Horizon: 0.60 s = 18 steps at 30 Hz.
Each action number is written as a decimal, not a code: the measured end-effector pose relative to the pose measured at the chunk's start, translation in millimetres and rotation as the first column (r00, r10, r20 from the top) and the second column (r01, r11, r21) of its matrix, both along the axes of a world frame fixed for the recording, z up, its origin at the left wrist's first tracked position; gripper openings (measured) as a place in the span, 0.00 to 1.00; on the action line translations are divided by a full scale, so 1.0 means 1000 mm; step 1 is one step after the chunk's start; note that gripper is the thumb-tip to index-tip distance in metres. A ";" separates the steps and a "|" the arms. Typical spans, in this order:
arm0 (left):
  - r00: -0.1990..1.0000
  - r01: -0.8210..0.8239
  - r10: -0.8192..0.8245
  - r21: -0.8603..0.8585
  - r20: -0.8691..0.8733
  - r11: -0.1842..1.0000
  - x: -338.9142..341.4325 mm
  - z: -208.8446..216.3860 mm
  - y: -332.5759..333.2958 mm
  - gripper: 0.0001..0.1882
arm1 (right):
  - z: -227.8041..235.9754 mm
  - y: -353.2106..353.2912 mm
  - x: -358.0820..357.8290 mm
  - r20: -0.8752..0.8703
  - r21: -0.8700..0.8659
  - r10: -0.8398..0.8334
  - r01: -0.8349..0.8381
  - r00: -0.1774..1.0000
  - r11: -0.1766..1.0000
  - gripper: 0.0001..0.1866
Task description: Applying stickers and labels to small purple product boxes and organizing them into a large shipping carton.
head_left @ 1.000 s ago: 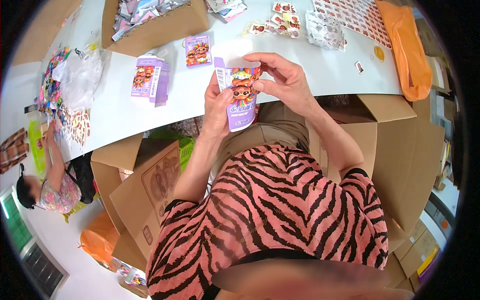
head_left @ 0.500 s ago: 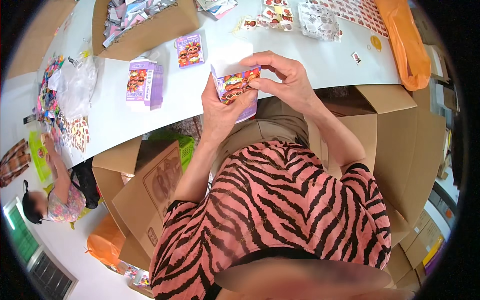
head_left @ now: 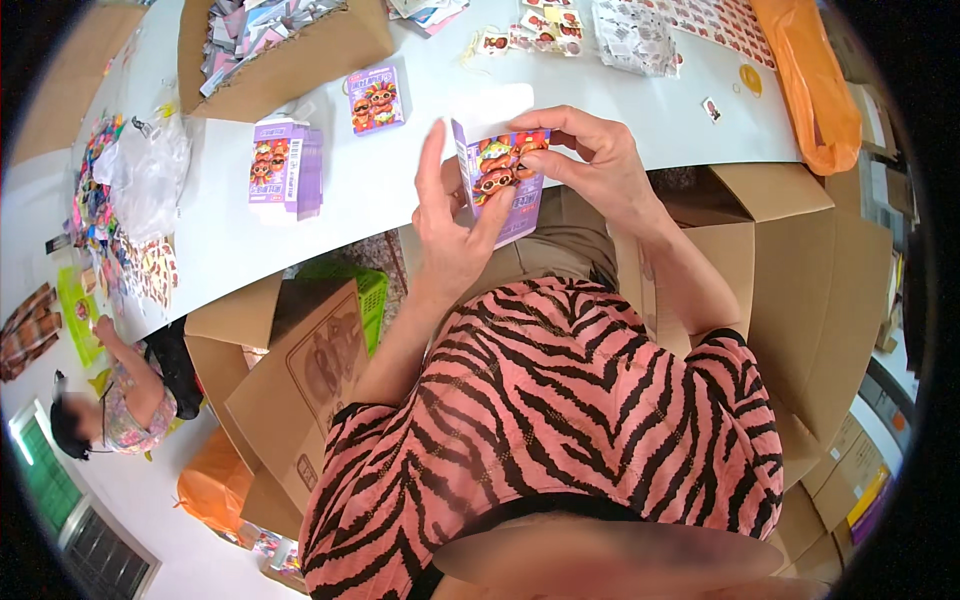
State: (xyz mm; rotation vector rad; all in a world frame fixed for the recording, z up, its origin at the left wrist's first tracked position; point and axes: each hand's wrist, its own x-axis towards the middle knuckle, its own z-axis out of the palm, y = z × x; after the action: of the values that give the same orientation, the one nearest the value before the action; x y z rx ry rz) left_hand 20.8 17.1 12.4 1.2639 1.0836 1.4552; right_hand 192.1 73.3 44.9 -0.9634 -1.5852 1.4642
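My fingers [head_left: 575, 125] on the right hand [head_left: 600, 165] pinch the top edge of a small purple carton [head_left: 500, 178] printed with cartoon figures, closed down on its upper flap. My left hand [head_left: 450, 215] cradles the same carton from the side and below, thumb against its front face, forefinger standing up straight and free along its left edge. So both hands have hold of this one box, raised in front of my chest, just off the near edge of the white surface [head_left: 400, 170].

Judging by how things lie, the carton is shaped up but its top looks not yet tucked shut; that seems to be the step in hand. Out on the surface, two alike purple cartons [head_left: 285, 165] stand together to my left and another one [head_left: 375, 98] lies flat farther out, which I take as finished pieces. Beyond them a brown cardboard box [head_left: 290, 50] holds a heap of flat packets, so plenty appears left. Sticker sheets [head_left: 630, 35] and an orange bag [head_left: 810, 80] sit at the far right. Open cardboard boxes [head_left: 300, 370] crowd around my knees.
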 end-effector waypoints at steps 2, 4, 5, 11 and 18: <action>0.986 0.041 -0.037 0.026 -0.162 0.999 -0.004 -0.009 -0.004 0.37 | -0.002 -0.003 0.003 0.036 -0.033 0.003 -0.002 0.999 0.999 0.14; 0.988 0.067 -0.067 -0.004 -0.140 0.998 -0.005 -0.012 -0.006 0.35 | -0.008 -0.006 0.006 0.061 -0.017 0.008 -0.007 0.998 1.000 0.15; 0.988 0.091 -0.094 -0.028 -0.119 0.995 -0.005 -0.014 -0.008 0.34 | -0.009 -0.009 0.007 0.062 -0.023 0.008 -0.007 0.998 1.000 0.15; 0.986 0.152 -0.160 -0.138 -0.052 0.979 -0.006 -0.023 -0.020 0.24 | -0.005 -0.021 0.014 0.147 -0.211 0.098 -0.066 0.984 0.975 0.09; 0.904 0.222 -0.293 -0.244 -0.311 0.944 -0.009 -0.030 -0.036 0.29 | -0.008 -0.037 0.017 0.254 -0.157 0.122 -0.083 0.960 0.984 0.07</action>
State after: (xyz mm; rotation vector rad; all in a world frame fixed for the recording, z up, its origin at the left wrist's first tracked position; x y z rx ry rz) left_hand 11.3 -19.4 -18.0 1.4830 1.2041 0.9175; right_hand 208.8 35.9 37.0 -1.2168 -1.7581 1.5935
